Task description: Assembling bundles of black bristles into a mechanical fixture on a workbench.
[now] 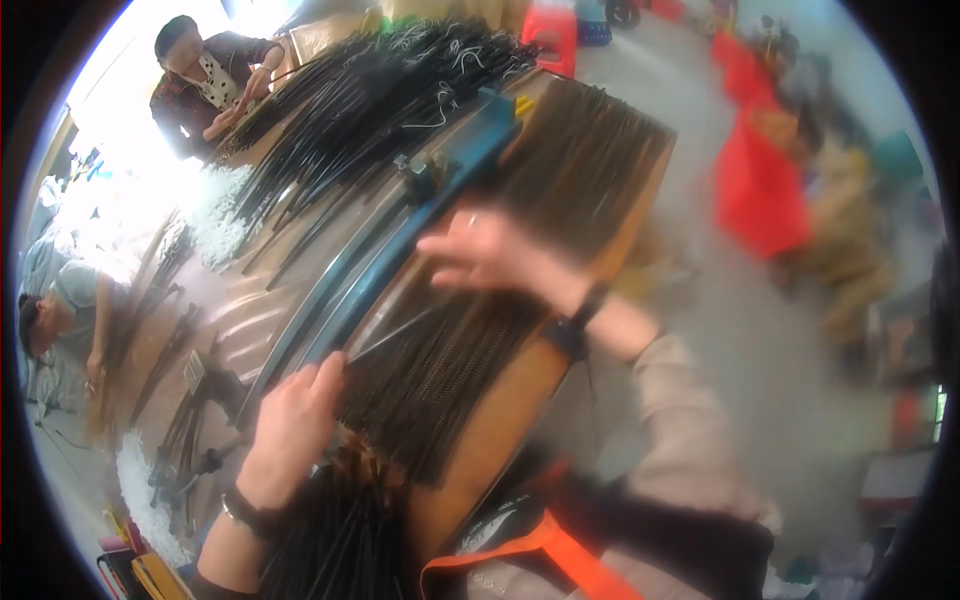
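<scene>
My left hand (294, 415) is closed, its thumb and fingers pinching the end of a thin, pale strip or rod (395, 333). The strip slants up to the right, over rows of thin, dark, ridged strips (425, 390) laid side by side on the table. My right hand (490, 250) hovers farther up over those rows, close to a long blue metal rail (375, 285). Its fingers are stretched out and apart, smeared a little by motion, and nothing shows between them.
A metal clamp (420, 175) sits on the rail. Beyond lie bundled black rods (350, 110) with white cords. White pieces (222, 210) are heaped at left. A person (215, 80) sits at the far left, another person (75, 300) nearer. Red bags (760, 185) stand at right.
</scene>
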Demonstrator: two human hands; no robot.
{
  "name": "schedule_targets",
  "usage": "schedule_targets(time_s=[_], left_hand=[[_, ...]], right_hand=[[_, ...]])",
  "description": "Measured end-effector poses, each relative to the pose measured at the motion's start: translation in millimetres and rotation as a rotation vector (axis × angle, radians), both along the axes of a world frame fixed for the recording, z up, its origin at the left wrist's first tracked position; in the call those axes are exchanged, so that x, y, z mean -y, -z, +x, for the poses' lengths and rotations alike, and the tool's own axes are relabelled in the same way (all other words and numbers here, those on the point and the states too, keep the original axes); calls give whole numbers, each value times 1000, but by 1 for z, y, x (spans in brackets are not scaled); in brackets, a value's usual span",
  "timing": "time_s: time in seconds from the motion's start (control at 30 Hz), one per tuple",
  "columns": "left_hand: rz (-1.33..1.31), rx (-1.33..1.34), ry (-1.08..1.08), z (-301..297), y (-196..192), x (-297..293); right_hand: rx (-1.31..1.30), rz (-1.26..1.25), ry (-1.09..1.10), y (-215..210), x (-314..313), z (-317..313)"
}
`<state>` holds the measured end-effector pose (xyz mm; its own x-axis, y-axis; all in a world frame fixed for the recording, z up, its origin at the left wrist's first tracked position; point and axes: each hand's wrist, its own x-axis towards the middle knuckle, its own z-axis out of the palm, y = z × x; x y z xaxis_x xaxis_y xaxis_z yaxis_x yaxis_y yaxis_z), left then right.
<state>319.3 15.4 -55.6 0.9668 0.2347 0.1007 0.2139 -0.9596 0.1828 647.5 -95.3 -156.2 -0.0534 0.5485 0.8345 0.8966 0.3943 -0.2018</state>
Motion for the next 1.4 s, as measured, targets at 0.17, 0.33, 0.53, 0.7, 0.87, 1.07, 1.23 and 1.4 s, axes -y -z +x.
schedule_targets(time_s=[0.17, 0.33, 0.53, 0.7, 0.87, 1.07, 1.23, 1.4], left_hand=[[-9, -10, -182, -10, -11, -1], [-1, -22, -116, -23, -12, 0], [95, 32, -130, -53, -17, 4], [213, 98, -314, -100, -29, 0], [155, 144, -300, -120, -27, 3], [130, 172, -323, -148, -22, 8], [350, 299, -623, -243, -53, -36], [352, 360, -835, -257, -72, -25]], right_hand=[[-112, -84, 177, 32, -18, 12], [-106, -66, 165, 40, -22, -31], [-174, -111, -30, -15, -10, -135], [-197, -4, -244, -6, -26, -141], [-121, 62, -150, 0, -44, -145], [-205, -26, -223, -13, -53, -196], [-47, -52, -21, 20, -72, -144], [-435, -565, -300, -17, -114, -210]])
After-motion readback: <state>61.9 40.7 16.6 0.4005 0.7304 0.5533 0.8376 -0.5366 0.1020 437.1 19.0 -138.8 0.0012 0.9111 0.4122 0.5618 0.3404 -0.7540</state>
